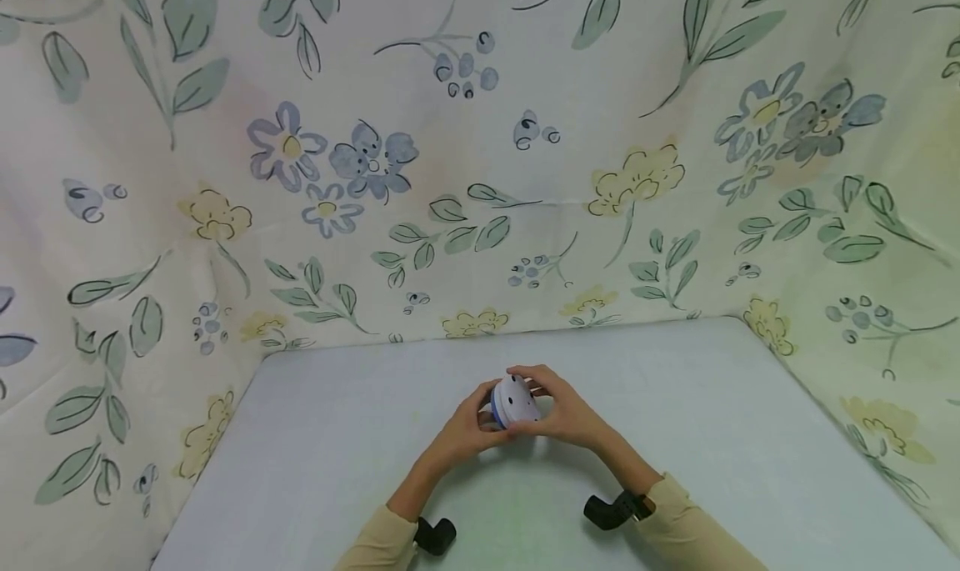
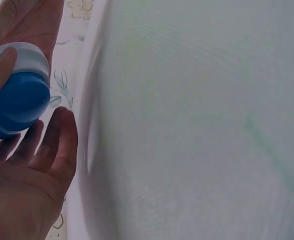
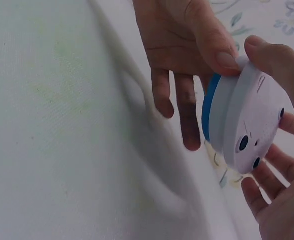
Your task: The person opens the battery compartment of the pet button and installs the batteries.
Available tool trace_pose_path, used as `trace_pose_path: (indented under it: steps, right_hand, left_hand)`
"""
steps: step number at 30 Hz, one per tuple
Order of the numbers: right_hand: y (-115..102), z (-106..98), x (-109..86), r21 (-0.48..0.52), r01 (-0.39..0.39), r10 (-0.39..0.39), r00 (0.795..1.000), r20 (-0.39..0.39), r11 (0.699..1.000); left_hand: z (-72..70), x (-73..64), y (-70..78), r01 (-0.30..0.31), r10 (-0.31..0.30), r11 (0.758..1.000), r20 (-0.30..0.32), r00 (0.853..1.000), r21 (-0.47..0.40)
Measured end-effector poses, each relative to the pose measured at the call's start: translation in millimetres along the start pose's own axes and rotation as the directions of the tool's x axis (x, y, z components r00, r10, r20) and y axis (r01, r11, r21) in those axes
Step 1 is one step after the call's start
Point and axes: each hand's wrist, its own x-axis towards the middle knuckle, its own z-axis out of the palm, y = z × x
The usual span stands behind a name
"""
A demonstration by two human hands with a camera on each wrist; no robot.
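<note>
Both hands hold a small round blue-and-white object (image 1: 517, 402) above the middle of the table. One side is white, with dark eye-like spots and thin lines; the blue part (image 2: 22, 102) shows smooth and rounded in the left wrist view. My left hand (image 1: 459, 431) grips it from the left, thumb and fingers around the blue side. From the right, my right hand (image 1: 567, 410) holds the spotted white face (image 3: 257, 120) between its thumb and fingers. Some fingertips are hidden behind the object.
A pale table (image 1: 337, 438) spreads out under the hands. Floral cloth (image 1: 480, 246) hangs behind it and along both sides. Black wrist cameras, one on the left wrist (image 1: 437, 537) and one on the right (image 1: 611, 511), sit near the beige sleeves.
</note>
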Motion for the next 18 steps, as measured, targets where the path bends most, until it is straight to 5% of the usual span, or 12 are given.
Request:
trace_pose_path:
  steps: [8,18]
  right_hand:
    - [13,-3,1.6,-0.005,0.008,-0.008,0.997,0.072,1.000]
    - [16,-5,-1.3,-0.001,0.014,-0.014,0.998,0.069,1.000]
  left_hand:
    - [1.7,-0.8,0.4,0.028,-0.028,1.000,-0.006,1.000,0.011]
    - [0.6,-4.7,0.3,0.028,-0.028,1.000,0.002,1.000,0.007]
